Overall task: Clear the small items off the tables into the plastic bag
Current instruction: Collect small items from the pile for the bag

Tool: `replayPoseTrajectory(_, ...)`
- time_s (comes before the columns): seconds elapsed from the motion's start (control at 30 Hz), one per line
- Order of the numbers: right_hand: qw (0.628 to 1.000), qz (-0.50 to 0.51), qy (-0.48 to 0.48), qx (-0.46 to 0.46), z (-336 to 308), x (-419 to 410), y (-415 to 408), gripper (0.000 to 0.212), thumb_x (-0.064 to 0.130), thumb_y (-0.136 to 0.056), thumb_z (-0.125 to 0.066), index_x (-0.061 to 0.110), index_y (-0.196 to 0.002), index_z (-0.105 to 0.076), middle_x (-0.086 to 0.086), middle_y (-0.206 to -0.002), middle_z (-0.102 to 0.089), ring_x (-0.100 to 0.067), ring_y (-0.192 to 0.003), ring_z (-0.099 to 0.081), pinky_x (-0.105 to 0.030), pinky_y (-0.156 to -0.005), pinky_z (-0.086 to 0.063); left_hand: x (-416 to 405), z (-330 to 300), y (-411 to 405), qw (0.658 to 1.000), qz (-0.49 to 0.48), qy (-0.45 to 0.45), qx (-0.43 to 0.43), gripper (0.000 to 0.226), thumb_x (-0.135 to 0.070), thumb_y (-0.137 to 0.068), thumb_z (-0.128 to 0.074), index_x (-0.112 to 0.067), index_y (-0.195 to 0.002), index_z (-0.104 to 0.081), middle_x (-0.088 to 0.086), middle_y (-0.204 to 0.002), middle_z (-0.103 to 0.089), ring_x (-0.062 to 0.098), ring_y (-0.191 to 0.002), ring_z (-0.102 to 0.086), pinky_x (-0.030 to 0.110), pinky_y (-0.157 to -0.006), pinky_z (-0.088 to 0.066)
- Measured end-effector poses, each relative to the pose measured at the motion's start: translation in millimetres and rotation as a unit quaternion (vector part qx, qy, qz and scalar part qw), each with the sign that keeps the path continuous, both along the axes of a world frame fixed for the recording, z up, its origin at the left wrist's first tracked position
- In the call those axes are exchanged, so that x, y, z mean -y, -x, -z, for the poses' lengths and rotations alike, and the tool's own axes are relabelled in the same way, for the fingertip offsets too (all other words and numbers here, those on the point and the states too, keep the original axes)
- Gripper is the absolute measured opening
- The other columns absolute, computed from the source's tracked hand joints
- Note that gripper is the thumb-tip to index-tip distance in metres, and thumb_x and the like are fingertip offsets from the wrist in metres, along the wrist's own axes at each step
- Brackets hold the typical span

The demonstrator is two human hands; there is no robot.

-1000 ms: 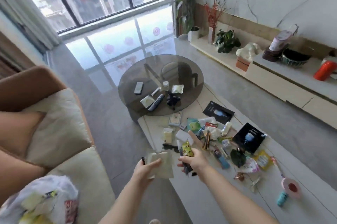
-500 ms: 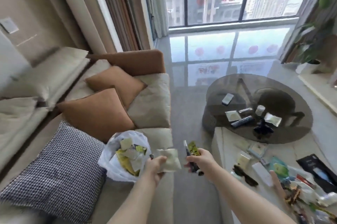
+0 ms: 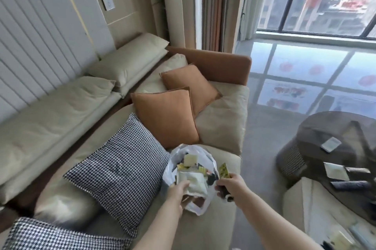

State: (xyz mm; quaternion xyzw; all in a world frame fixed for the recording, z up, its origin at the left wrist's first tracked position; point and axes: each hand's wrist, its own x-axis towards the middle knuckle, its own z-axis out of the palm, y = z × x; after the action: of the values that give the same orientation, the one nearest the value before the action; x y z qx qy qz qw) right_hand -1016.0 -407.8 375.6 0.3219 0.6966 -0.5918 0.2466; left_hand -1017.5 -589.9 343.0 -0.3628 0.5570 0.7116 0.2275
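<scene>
A white plastic bag [image 3: 173, 168] lies open on the sofa seat, holding several small packets. My left hand [image 3: 178, 192] grips a pale cream packet [image 3: 195, 183] right over the bag's mouth. At the bag's right rim my right hand [image 3: 231, 185] grips a yellow-green sachet [image 3: 223, 170] together with a dark, pen-like item that sticks out below the fist. Small items remain on the dark round glass table [image 3: 317, 127] at the right, among them a white card [image 3: 331, 144] and a cream packet [image 3: 335, 171].
The beige sofa [image 3: 221, 127] carries two orange cushions [image 3: 166, 115] and a houndstooth cushion [image 3: 120, 170] just left of the bag. A white low table [image 3: 301, 205] with more small items shows at the bottom right. Glossy floor runs to the window.
My view has swung left from the tables to the sofa. Both hands, still holding their items, have travelled to the bag and now sit at its opening.
</scene>
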Motion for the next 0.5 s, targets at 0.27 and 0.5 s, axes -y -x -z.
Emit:
replayPoseTrajectory(0.27,0.987,-0.110,-0.104,0.059,46,13,86,0.026,0.002,-0.074,-0.058,0.003,-0.100,-0.061,-0.003,-0.054,-0.062,-0.013,-0.039,-0.048,-0.016,-0.037,-0.033,4,39,53,0.997,-0.033,0.043,0.057,0.064,-0.013,-0.078,-0.072,-0.002,-0.135,-0.044,0.020,-0.127,-0.055,0.036,-0.114,-0.055,0.048,-0.100,-0.046)
replayPoseTrajectory(0.5,0.964,-0.193,-0.152,0.102,88,19,147,0.021,0.006,-0.075,-0.059,0.011,-0.092,-0.049,-0.001,-0.064,-0.057,-0.014,-0.053,-0.052,-0.018,-0.037,-0.035,-5,73,103,0.982,-0.082,0.094,0.141,0.079,-0.022,-0.077,-0.072,-0.008,-0.143,-0.032,0.016,-0.137,-0.047,0.034,-0.116,-0.053,0.040,-0.093,-0.048)
